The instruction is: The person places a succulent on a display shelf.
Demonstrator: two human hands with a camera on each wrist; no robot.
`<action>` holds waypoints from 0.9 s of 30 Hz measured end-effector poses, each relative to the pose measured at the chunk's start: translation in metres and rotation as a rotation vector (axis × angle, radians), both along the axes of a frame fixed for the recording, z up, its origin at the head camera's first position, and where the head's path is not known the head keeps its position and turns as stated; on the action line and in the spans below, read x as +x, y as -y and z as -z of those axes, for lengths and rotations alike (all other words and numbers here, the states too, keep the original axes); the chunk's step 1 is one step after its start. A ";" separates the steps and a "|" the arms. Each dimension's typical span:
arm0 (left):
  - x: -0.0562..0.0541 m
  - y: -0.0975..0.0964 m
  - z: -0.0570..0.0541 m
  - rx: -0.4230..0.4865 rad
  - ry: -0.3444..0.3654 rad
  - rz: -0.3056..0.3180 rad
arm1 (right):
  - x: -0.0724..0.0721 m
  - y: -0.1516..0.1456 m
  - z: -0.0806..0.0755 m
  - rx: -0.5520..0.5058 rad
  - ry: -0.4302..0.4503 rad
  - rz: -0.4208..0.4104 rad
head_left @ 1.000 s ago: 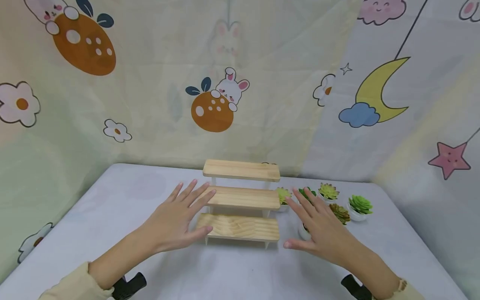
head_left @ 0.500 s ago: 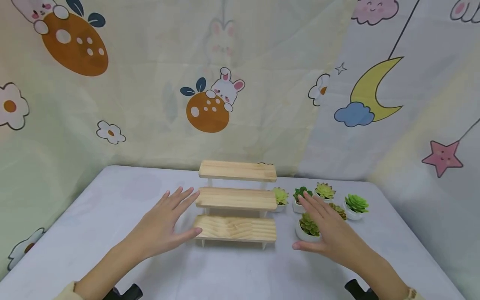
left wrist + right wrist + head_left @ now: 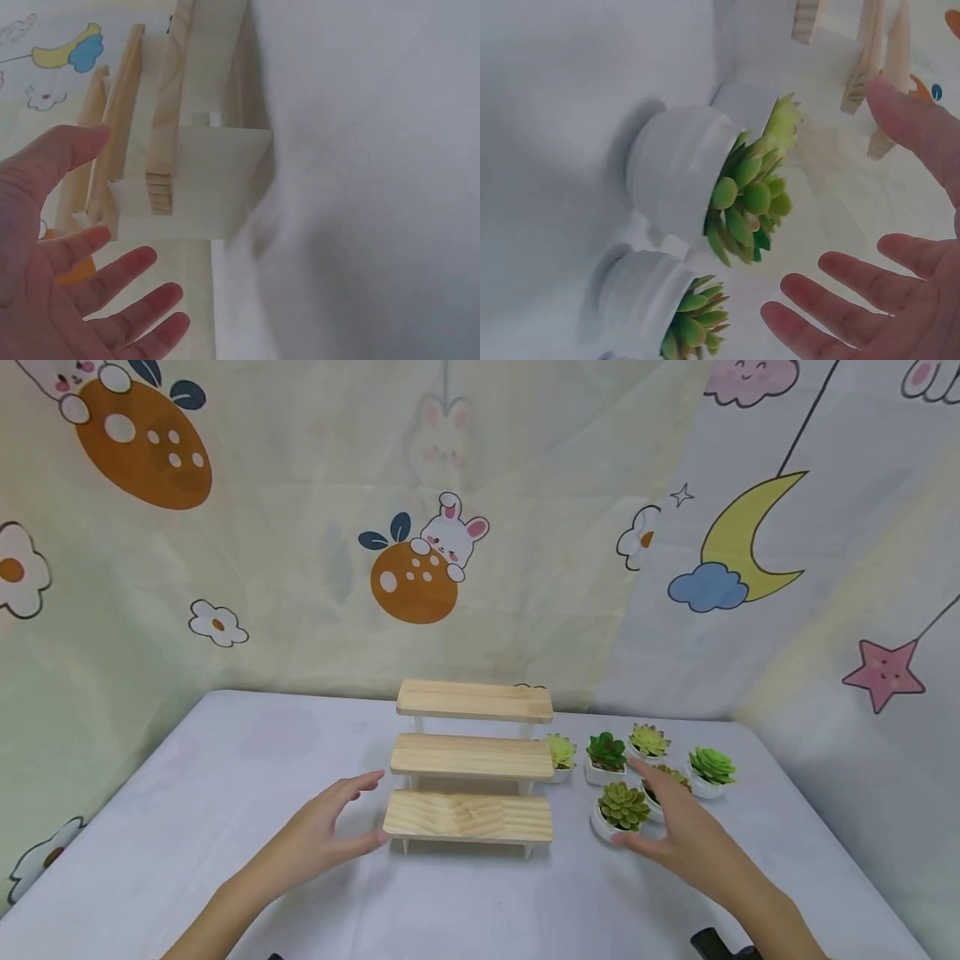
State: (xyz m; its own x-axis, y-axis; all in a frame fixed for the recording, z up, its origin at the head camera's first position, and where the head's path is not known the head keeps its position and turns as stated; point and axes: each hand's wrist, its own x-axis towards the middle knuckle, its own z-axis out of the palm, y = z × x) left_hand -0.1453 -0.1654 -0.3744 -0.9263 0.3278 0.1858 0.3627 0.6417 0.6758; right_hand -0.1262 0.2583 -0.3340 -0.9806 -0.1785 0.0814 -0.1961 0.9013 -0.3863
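Note:
In the head view a three-tier wooden stand (image 3: 471,756) with white supports occupies the middle of the table. My left hand (image 3: 318,835) is beside its left end, fingers spread and holding nothing; the left wrist view shows a gap between it and the boards. To the right, my right hand (image 3: 686,827) hovers by a potted succulent (image 3: 624,808) in a round white pot. In the right wrist view those fingers (image 3: 840,300) are loosely spread and apart from that succulent (image 3: 750,195). Partly behind the hand is a brownish succulent (image 3: 675,777).
Behind stand a dark green succulent (image 3: 606,752), a yellow-green one (image 3: 648,741) and a bright green one (image 3: 711,768). Another pale succulent (image 3: 560,753) is close to the stand's right end. A cartoon-printed cloth (image 3: 300,527) hangs behind the white table (image 3: 480,910).
Both hands have lowered toward the table. The left has shifted left to the stand's side; the right has moved right, nearer the front succulent. The head view has turned slightly.

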 end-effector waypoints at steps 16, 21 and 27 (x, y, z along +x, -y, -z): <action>-0.009 -0.009 0.024 0.213 0.171 0.112 | 0.001 -0.012 0.032 -0.197 0.116 0.120; -0.009 -0.013 0.027 0.254 0.189 0.112 | -0.001 -0.010 0.040 -0.217 0.164 0.169; -0.007 -0.017 0.031 0.331 0.235 0.112 | -0.002 -0.011 0.051 -0.266 0.168 0.194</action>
State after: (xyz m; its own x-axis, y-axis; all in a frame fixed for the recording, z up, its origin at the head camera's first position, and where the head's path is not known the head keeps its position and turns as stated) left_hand -0.1523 -0.1480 -0.4054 -0.9180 0.3873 0.0860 0.2295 0.3415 0.9114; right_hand -0.1283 0.2691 -0.3850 -0.9977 0.0178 -0.0653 0.0547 0.7793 -0.6242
